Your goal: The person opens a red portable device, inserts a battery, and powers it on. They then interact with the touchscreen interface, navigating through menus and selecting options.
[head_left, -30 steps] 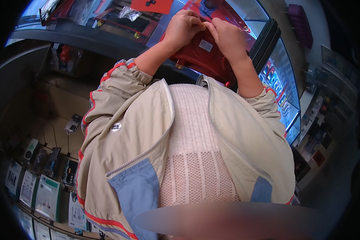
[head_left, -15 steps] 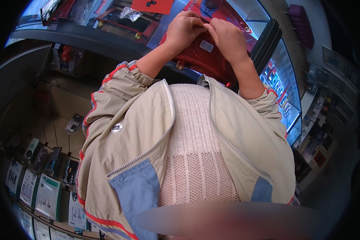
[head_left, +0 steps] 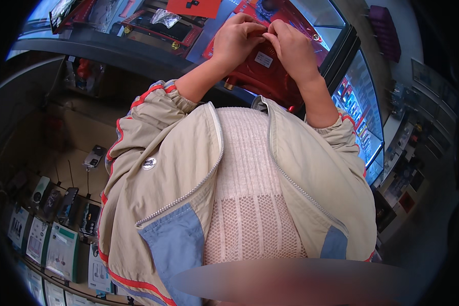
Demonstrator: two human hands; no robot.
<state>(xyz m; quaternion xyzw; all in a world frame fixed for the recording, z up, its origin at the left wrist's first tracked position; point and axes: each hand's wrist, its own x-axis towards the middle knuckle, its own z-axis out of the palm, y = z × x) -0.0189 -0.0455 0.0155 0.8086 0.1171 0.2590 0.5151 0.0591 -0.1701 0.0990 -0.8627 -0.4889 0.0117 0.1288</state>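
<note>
Both my hands are raised over a glossy red case at the near edge of the glass counter. A white label sits on the case, just below my fingers. My left hand is closed, its thumb and fingertips drawn together in a pinch. Close beside it, my right hand is pinched too, with its fingertips almost meeting the left ones. Whatever lies between the fingertips is too small or too hidden to make out.
Crumpled clear plastic and a red card lie on the counter to the left. A lit showcase stands at right, a purple seat beyond it. Packaged accessories hang at lower left.
My right thumb and fingertips have shifted slightly, so a small gap shows between the two hands. The case and the other things stay where they were.
</note>
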